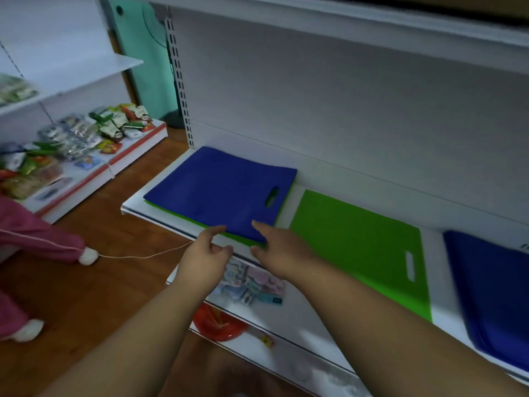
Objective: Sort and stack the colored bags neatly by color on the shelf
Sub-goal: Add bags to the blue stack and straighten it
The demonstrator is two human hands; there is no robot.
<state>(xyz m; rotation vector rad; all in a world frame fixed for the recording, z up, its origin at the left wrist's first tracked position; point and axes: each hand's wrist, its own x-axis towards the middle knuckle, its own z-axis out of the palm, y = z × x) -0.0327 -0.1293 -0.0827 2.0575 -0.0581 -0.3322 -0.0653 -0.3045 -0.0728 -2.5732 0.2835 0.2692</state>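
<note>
The blue bag [226, 193] and the green bag [360, 247] look like matt, soft non-woven cloth, smooth and flat. The shelf [286, 216] is white painted metal with a faint sheen. The floor [94, 285] is glossy brown wood. The red dish [217, 325] below seems shiny plastic, though blurred

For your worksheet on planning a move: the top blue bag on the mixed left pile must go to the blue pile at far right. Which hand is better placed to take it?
Probably the right hand: its fingers already touch the blue bag and it is nearer the blue pile. The left hand hovers at the shelf edge.
</note>
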